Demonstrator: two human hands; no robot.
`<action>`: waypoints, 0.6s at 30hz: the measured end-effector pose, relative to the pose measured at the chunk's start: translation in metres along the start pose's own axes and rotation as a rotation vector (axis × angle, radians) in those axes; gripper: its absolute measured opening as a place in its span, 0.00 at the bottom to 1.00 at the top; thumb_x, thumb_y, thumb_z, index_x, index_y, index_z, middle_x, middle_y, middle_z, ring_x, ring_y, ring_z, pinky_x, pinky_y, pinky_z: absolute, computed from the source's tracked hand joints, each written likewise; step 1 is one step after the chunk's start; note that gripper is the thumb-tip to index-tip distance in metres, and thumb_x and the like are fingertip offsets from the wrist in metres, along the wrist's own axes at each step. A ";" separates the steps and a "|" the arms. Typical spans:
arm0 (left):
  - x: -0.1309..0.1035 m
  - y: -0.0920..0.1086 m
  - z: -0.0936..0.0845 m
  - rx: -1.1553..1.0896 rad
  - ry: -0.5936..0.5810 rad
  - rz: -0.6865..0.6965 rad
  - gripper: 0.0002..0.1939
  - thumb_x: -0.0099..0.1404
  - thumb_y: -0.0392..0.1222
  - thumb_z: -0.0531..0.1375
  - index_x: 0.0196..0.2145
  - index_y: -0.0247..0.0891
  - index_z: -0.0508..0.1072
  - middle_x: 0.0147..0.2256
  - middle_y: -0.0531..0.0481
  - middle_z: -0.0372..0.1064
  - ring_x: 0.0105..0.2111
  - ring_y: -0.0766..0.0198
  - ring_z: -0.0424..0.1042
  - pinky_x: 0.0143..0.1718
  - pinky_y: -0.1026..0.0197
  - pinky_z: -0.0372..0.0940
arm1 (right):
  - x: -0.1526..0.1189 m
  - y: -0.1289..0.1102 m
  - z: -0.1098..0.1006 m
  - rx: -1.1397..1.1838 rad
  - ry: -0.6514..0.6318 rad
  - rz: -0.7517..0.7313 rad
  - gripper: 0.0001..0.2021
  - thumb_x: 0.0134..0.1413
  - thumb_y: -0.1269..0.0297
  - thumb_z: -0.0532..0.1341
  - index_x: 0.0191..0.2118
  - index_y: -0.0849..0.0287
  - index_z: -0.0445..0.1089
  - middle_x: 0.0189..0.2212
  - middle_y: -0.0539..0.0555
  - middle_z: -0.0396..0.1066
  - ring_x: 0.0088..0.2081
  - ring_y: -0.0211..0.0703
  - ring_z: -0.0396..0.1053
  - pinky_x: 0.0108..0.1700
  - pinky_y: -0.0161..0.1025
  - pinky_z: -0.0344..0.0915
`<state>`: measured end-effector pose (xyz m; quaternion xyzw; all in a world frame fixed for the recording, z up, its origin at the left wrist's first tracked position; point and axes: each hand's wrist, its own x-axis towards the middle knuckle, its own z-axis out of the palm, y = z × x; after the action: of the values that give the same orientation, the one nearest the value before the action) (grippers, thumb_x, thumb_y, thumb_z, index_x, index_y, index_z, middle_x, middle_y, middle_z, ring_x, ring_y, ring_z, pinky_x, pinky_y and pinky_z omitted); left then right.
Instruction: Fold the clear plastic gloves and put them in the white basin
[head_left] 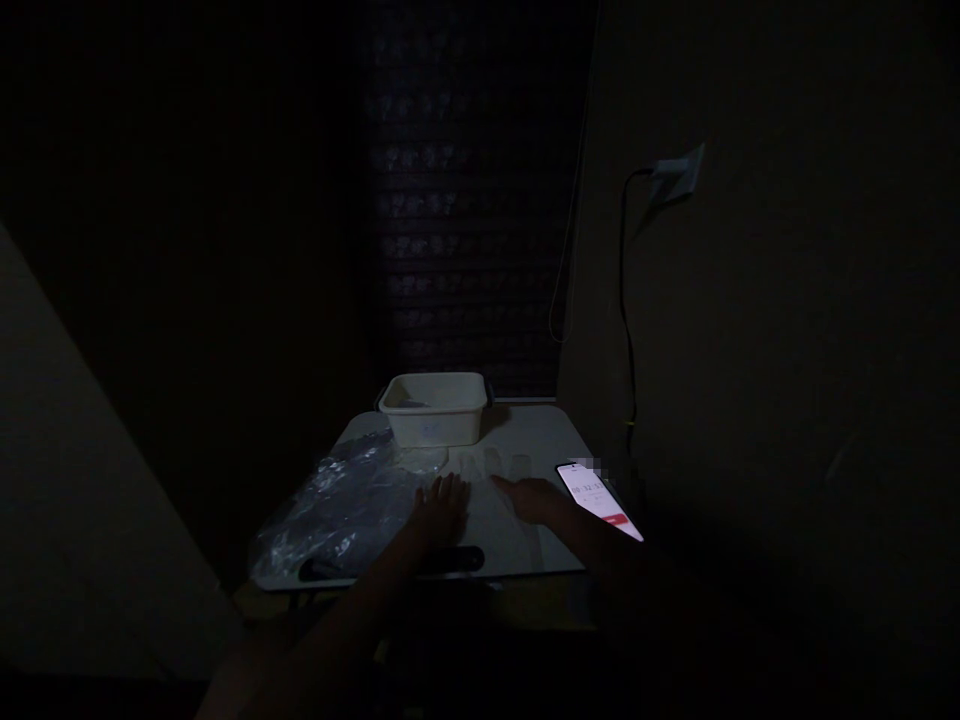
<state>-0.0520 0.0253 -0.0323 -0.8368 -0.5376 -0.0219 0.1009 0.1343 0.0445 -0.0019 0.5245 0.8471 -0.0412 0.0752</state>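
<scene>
The room is dark. My left hand (442, 508) rests on the white table (540, 425) with its fingers spread, beside a crumpled clear plastic sheet (337, 500). To its right, my right hand (529, 498) has its index finger stretched out to the left, its other fingers curled. The fingertip is near several faint, translucent, rounded items (493, 460) lying on the tabletop; their exact kind is too dim to tell. Nothing is visibly held in either hand.
A white tub (435, 425) with dark handles stands at the back of the table. A lit phone (600, 500) lies at the right edge. A black cable (622, 270) hangs from a wall socket (679, 177). Walls rise on both sides.
</scene>
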 end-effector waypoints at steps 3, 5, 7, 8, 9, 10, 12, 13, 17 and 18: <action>-0.001 -0.002 -0.001 -0.003 -0.049 -0.010 0.22 0.56 0.47 0.42 0.48 0.39 0.50 0.51 0.41 0.41 0.48 0.47 0.43 0.38 0.39 0.43 | 0.006 -0.006 0.002 -0.036 0.015 -0.035 0.25 0.43 0.68 0.47 0.51 0.48 0.43 0.37 0.59 0.64 0.35 0.49 0.63 0.29 0.43 0.59; -0.002 -0.006 -0.003 -0.014 -0.065 -0.008 0.22 0.56 0.47 0.41 0.48 0.39 0.51 0.51 0.40 0.42 0.48 0.48 0.44 0.38 0.39 0.44 | 0.007 -0.007 0.001 -0.037 0.042 -0.027 0.24 0.44 0.69 0.45 0.50 0.48 0.44 0.37 0.58 0.64 0.36 0.48 0.63 0.30 0.43 0.58; -0.004 -0.009 -0.006 -0.036 -0.093 0.031 0.23 0.55 0.46 0.43 0.48 0.39 0.50 0.50 0.39 0.43 0.47 0.49 0.46 0.38 0.40 0.45 | 0.006 -0.004 -0.001 -0.022 0.073 0.003 0.26 0.43 0.70 0.45 0.51 0.48 0.41 0.38 0.58 0.64 0.36 0.47 0.63 0.30 0.42 0.58; -0.007 -0.010 -0.008 -0.055 -0.121 0.071 0.23 0.55 0.46 0.44 0.49 0.39 0.49 0.50 0.39 0.43 0.47 0.50 0.46 0.39 0.42 0.46 | 0.004 -0.002 -0.003 -0.013 0.080 0.020 0.27 0.43 0.71 0.46 0.51 0.48 0.39 0.38 0.58 0.64 0.35 0.47 0.63 0.30 0.41 0.58; -0.010 -0.010 -0.011 -0.076 -0.154 0.117 0.25 0.54 0.46 0.46 0.49 0.39 0.48 0.50 0.40 0.43 0.47 0.50 0.46 0.39 0.43 0.47 | 0.002 0.000 -0.004 -0.004 0.082 0.033 0.27 0.43 0.71 0.46 0.52 0.49 0.38 0.38 0.58 0.64 0.35 0.47 0.64 0.29 0.40 0.58; -0.014 -0.010 -0.014 -0.094 -0.184 0.159 0.26 0.53 0.45 0.47 0.49 0.40 0.47 0.50 0.40 0.43 0.48 0.51 0.46 0.39 0.44 0.48 | 0.000 0.003 -0.006 0.003 0.077 0.044 0.28 0.42 0.71 0.46 0.52 0.49 0.39 0.38 0.58 0.64 0.35 0.46 0.64 0.29 0.40 0.58; -0.024 -0.006 -0.021 -0.110 -0.211 0.220 0.29 0.51 0.45 0.50 0.50 0.41 0.46 0.50 0.41 0.43 0.48 0.51 0.45 0.41 0.44 0.46 | -0.004 0.008 -0.008 0.013 0.053 0.057 0.27 0.42 0.72 0.46 0.51 0.51 0.42 0.38 0.58 0.64 0.36 0.46 0.63 0.30 0.39 0.58; -0.029 -0.003 -0.025 -0.102 -0.202 0.240 0.29 0.50 0.44 0.51 0.50 0.41 0.46 0.50 0.41 0.43 0.48 0.50 0.44 0.41 0.43 0.44 | -0.006 0.010 -0.009 0.019 0.040 0.059 0.26 0.41 0.72 0.46 0.51 0.52 0.43 0.38 0.58 0.63 0.37 0.46 0.63 0.31 0.38 0.58; -0.043 0.010 -0.033 -0.091 -0.145 0.362 0.29 0.49 0.42 0.52 0.49 0.44 0.47 0.51 0.44 0.44 0.49 0.52 0.43 0.43 0.43 0.40 | -0.011 0.016 -0.009 0.048 0.044 0.054 0.25 0.41 0.71 0.46 0.50 0.55 0.47 0.39 0.58 0.63 0.39 0.44 0.61 0.33 0.38 0.57; -0.043 0.013 -0.032 -0.093 -0.128 0.392 0.26 0.51 0.41 0.51 0.48 0.44 0.49 0.50 0.45 0.46 0.49 0.53 0.44 0.43 0.44 0.40 | -0.012 0.016 -0.008 0.053 0.051 0.053 0.24 0.41 0.71 0.46 0.49 0.55 0.48 0.39 0.58 0.63 0.39 0.44 0.61 0.33 0.38 0.57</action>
<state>-0.0565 -0.0248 -0.0088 -0.9288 -0.3683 0.0264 0.0304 0.1532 0.0423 0.0086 0.5493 0.8333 -0.0484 0.0405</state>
